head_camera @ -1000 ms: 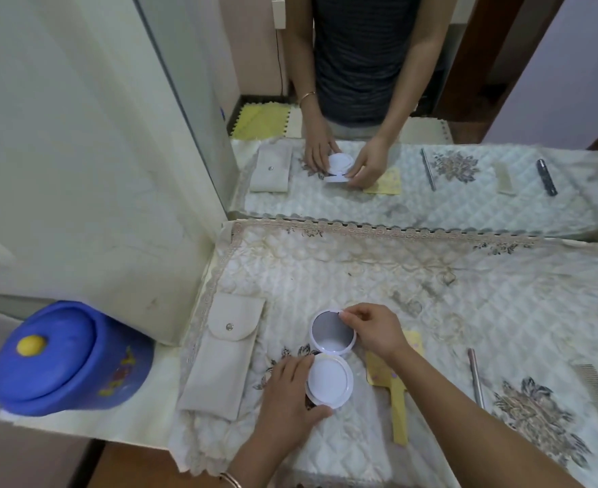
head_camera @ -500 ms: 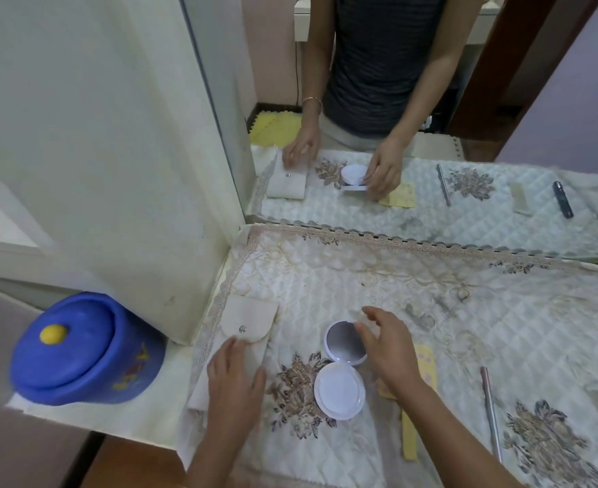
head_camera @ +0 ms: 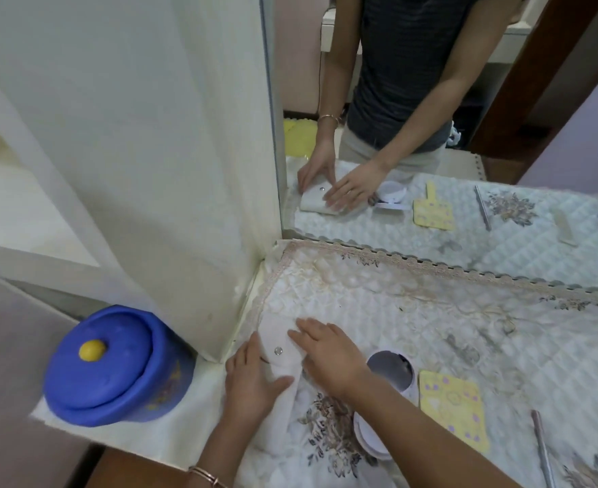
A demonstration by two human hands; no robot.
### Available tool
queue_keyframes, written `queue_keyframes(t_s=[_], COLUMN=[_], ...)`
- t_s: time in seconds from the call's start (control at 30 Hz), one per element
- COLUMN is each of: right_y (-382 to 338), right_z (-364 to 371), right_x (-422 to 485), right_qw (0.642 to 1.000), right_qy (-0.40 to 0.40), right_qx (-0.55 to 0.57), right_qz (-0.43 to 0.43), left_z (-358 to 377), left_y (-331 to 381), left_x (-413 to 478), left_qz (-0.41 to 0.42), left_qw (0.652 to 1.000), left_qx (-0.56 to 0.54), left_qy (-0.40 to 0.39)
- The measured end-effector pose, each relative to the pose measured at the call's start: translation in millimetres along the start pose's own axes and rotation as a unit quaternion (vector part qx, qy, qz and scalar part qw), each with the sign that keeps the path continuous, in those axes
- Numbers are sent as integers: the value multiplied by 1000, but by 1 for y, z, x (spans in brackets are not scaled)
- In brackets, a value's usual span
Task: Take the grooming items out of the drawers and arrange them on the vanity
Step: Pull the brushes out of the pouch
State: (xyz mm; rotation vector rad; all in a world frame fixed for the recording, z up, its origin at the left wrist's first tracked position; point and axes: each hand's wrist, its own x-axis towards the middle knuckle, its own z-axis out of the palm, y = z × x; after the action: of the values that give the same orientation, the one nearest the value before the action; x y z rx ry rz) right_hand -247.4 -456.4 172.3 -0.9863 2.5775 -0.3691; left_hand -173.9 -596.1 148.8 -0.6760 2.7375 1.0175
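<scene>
A white fabric pouch [head_camera: 275, 341] with a metal snap lies at the left end of the quilted vanity cover [head_camera: 431, 311]. My left hand [head_camera: 250, 380] grips the pouch's lower left part, thumb laid across it. My right hand [head_camera: 327, 353] presses flat on the flap, fingers stretched toward the snap. Right of my hands, an open round white compact [head_camera: 392, 371] stands with its mirror half up; my right forearm partly covers its lower half. A yellow paddle-shaped item [head_camera: 452, 406] lies beside the compact, and a thin metal tool [head_camera: 541, 447] farther right.
A blue lidded container [head_camera: 111, 364] with a yellow knob sits left of the vanity, below a white side panel [head_camera: 149, 153]. The wall mirror [head_camera: 448, 206] behind reflects my hands, a comb and a dark tube. The cover's lace edge runs along the mirror's base.
My right hand left the compact and moved left onto the pouch flap. My left hand stayed on the pouch. The camera view shifted left and closer.
</scene>
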Motion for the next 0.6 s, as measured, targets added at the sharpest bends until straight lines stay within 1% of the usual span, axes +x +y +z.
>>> queue_keyframes(t_s=[0.03, 0.07, 0.13, 0.2, 0.23, 0.27, 0.33, 0.37, 0.4, 0.43, 0.5, 0.6], right_y=[1, 2, 3, 1, 1, 3, 2, 0, -2, -3, 0, 5], right_z=[0, 0, -4, -6, -7, -7, -12, -17, -22, -28, -42, -57], right_x=[2, 5, 8, 8, 7, 5, -4, -9, -14, -18, -21, -27], right_qw=[1000, 997, 994, 994, 995, 995, 992, 989, 981, 966, 922, 877], right_qy=[12, 53, 91, 91, 84, 85, 106, 115, 130, 158, 223, 281], right_qx=[-9, -23, -16, 21, 8, 14, 50, 92, 142, 198, 298, 350], right_qz=[-19, -45, -56, -52, -50, -48, -46, -29, 4, 43, 112, 168], left_z=[0, 0, 0, -6, -10, -11, -22, -26, -29, -30, -32, -33], left_y=[-1, -3, -4, -2, 0, -3, 1, 1, 1, 3, 11, 26], left_x=[2, 4, 8, 8, 7, 7, -2, -5, -9, -14, -25, -42], left_qz=[-2, -3, -17, -36, -42, -44, -70, -78, -78, -72, -55, -35], left_qw=[1000, 1000, 1000, 998, 996, 989, 955, 937, 931, 924, 913, 898], left_qx=[2, 1, -4, -14, -48, -114, -260, -303, -317, -329, -362, -400], left_qy=[-7, -12, -25, -45, -65, -83, -128, -152, -165, -180, -180, -181])
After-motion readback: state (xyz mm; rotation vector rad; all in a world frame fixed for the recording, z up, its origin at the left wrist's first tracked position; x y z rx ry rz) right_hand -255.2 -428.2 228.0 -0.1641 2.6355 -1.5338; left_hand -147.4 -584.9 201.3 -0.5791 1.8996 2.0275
